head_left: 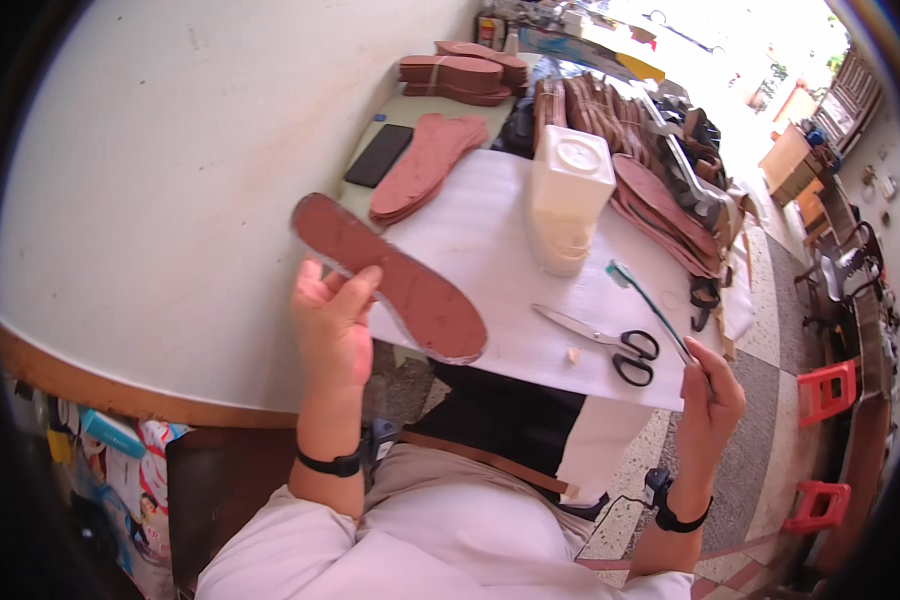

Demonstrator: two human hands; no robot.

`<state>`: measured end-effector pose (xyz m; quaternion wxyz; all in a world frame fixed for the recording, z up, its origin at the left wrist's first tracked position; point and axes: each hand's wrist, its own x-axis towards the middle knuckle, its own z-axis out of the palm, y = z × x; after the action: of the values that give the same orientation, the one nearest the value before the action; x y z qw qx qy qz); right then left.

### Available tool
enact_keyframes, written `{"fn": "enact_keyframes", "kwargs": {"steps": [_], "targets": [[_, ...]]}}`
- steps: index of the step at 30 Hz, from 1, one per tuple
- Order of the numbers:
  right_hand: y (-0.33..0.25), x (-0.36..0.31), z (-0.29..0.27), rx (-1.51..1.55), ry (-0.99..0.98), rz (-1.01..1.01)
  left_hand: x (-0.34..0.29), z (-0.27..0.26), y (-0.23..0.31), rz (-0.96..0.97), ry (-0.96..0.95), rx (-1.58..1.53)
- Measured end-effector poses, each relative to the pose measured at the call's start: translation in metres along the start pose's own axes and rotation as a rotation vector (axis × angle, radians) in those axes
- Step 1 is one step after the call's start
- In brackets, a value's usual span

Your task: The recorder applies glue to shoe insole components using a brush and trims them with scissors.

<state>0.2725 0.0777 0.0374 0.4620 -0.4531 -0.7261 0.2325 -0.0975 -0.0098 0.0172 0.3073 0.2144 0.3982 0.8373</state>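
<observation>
My left hand point(335, 310) grips a reddish-brown shoe insole point(395, 275) by its edge, thumb on top, holding it tilted above the table's left part. In my right hand point(712, 390), near the table's front right, is a toothbrush point(655, 308) with a green handle, its bristle end pointing up and to the left. Between the hands, black-handled scissors point(610, 340) lie on the white sheet point(460, 220), blades toward the left. Beyond them stands a translucent square plastic container point(573, 190), bottom up, with pale yellowish stuff in its lower part.
Stacked insoles point(425, 165) lie beside a black phone point(379, 156) at the far left. Bundled insoles point(590, 105) and another pile point(665, 215) line the back and right. A small beige scrap point(572, 355) is near the scissors. Red stools point(825, 392) stand on the floor at right.
</observation>
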Motion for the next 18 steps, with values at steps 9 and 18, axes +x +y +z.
{"fn": "enact_keyframes", "kwargs": {"steps": [9, 18], "targets": [[0.015, 0.093, 0.025, -0.011, -0.327, 0.0, -0.004, 0.015, -0.016, -0.147, 0.008, -0.021], [0.072, 0.112, 0.064, -0.123, -0.394, -0.019, -0.003, 0.005, -0.023, -0.202, -0.02, -0.071]]}}
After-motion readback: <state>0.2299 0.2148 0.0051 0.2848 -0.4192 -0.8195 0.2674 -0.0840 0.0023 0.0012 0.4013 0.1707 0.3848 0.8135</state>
